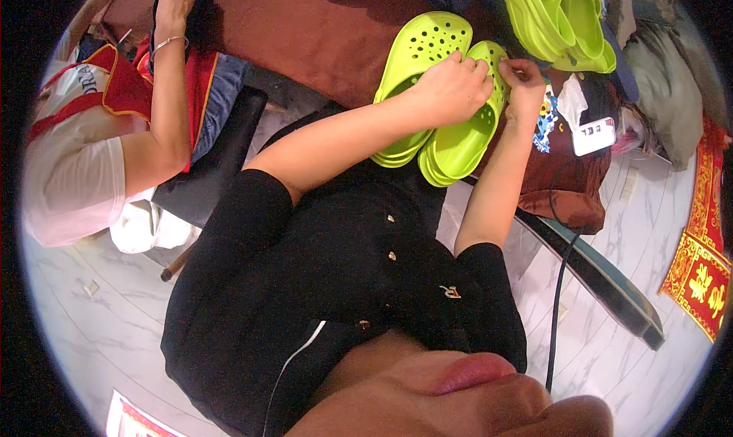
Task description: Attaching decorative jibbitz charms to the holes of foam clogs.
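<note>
Two lime-green clogs with holes lie side by side at the near edge of the brown-covered table: a left clog [430, 38] and a right clog [467, 141]. Over the toe of the right clog, my left hand [456, 91] is closed, fingers curled down. What its fingertips grip is hidden. At the outer edge of the same toe, my right hand [525, 87] is closed in a pinch, thumb against finger. Anything in that pinch is too small to make out. Just below my right hand lies a patch of small blue and yellow cartoon pieces [544, 122].
More lime-green clogs [540, 17] lie at the far right. Beside them are a crumpled white tissue [571, 101], a white device [594, 136] and a black cable [559, 299]. At left sits another person, whose arm [169, 93] reaches onto the table [290, 36].
</note>
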Demonstrator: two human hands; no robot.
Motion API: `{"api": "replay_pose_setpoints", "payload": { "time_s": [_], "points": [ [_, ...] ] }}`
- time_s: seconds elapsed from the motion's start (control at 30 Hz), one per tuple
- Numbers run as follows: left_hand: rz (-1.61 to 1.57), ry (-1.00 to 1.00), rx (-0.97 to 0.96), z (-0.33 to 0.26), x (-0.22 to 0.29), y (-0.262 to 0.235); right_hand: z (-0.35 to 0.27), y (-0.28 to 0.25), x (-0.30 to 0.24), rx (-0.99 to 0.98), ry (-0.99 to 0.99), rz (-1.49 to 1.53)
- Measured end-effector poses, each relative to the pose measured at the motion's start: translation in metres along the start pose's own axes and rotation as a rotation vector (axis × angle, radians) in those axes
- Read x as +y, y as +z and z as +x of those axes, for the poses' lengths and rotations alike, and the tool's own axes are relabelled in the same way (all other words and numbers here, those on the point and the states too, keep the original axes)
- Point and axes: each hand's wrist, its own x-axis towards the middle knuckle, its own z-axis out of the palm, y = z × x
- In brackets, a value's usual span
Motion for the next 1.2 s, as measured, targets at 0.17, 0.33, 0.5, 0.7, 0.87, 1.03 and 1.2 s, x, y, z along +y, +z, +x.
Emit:
{"api": "replay_pose_setpoints", "payload": {
  "time_s": [0.17, 0.33, 0.5, 0.7, 0.87, 1.03, 1.2],
  "points": [
    [-0.008, -0.006, 0.013, -0.001, 0.0, 0.0, 0.007, 0.001, 0.002, -0.058, 0.164, 0.378],
    [-0.007, -0.001, -0.003, 0.0, -0.002, 0.0, 0.002, 0.003, 0.002, -0.02, 0.19, 0.354],
    [0.0, -0.001, 0.013, 0.001, -0.001, 0.001, 0.0, 0.007, 0.011, 0.082, 0.123, 0.39],
    [0.014, 0.001, 0.025, -0.001, -0.003, 0.001, -0.003, 0.011, 0.001, 0.125, 0.178, 0.449],
    [0.023, -0.007, 0.013, 0.0, -0.002, -0.003, -0.002, 0.009, 0.004, 0.066, 0.165, 0.376],
    [0.025, 0.004, -0.014, -0.001, 0.002, -0.001, 0.0, 0.005, 0.008, -0.003, 0.18, 0.351],
    [0.02, 0.023, -0.032, -0.001, 0.002, -0.003, 0.004, 0.005, 0.021, 0.023, 0.135, 0.315]
  ]
}}
